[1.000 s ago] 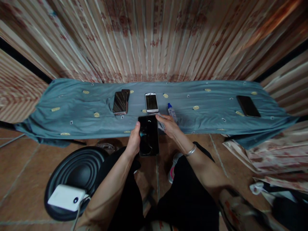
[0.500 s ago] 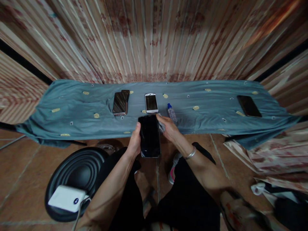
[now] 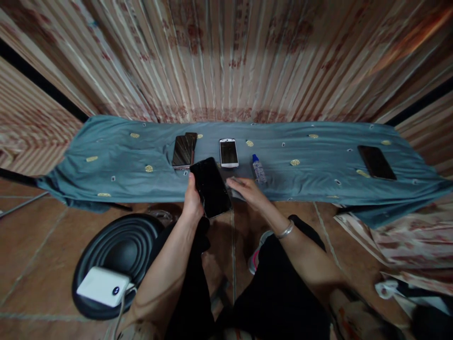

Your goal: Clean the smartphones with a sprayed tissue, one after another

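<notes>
Left hand (image 3: 193, 204): fingers closed round the lower left edge of a black phone (image 3: 210, 187), thumb laid along its side; the phone is gripped firmly
Black phone: held screen up, tilted with its top end leaning left, raised over the near edge of the blue-grey cloth (image 3: 106, 160); the screen is dark
Right hand (image 3: 247, 190): fingers bent and pressed together on a small grey wiping cloth (image 3: 236, 188), which is pinned against the blue-grey cloth just right of the black phone; hand and phone are apart
Right wrist: a silver bangle (image 3: 285, 230) is worn
Small bottle (image 3: 259, 168): blue cap, lying on the blue-grey cloth just beyond the right hand
White phone (image 3: 228, 152): laid flat, screen up, just beyond the black phone's top end
Stacked dark phones (image 3: 184, 150): two, one partly over the other, left of the white phone
Far dark phone (image 3: 376, 162): laid flat, well apart at the right end of the blue-grey cloth
Floor, lower left: a round black stool (image 3: 113, 245) is noted, bearing a white power bank (image 3: 104, 286) with a cable attached
Backdrop: a striped patterned curtain (image 3: 226, 61) hangs behind the covered surface
</notes>
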`<control>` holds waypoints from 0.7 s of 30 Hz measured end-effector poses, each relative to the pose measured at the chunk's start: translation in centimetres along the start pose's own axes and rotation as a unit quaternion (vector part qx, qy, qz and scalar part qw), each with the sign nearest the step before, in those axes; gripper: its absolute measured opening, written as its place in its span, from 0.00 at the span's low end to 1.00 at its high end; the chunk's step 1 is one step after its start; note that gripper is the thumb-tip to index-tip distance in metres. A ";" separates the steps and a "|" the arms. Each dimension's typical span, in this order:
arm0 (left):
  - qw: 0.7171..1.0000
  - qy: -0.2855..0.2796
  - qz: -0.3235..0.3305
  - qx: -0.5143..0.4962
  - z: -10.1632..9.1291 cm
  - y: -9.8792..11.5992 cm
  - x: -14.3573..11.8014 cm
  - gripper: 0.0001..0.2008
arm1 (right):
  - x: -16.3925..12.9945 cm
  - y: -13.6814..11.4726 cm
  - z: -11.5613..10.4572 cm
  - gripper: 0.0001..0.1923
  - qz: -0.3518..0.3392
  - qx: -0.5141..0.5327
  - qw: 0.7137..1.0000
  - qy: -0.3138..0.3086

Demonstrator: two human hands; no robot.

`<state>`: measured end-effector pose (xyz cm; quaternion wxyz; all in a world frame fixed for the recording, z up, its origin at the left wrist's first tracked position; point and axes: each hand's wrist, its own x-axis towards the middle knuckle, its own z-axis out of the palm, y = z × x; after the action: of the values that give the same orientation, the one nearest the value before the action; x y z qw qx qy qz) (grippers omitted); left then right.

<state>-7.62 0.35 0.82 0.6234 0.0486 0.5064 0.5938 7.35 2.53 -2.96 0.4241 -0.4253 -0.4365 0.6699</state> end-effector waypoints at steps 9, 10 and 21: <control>1.000 -0.015 -0.005 -0.011 -0.7 0.6 1.3 0.30 | -2.4 -0.9 -1.2 0.22 0.014 -0.110 0.971 -0.213; 1.000 -0.018 -0.011 -0.014 -0.7 0.6 1.3 0.30 | -2.5 -1.1 -1.2 0.23 0.009 -0.113 0.972 -0.207; 0.997 -0.028 -0.070 -0.016 -0.3 0.6 1.3 0.33 | -3.5 -1.4 -0.6 0.26 0.011 -0.099 0.976 -0.194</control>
<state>-8.53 1.38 0.25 0.6775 0.0195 0.4815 0.5556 9.20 -0.26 -1.07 0.2796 -0.3315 -0.5697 0.6981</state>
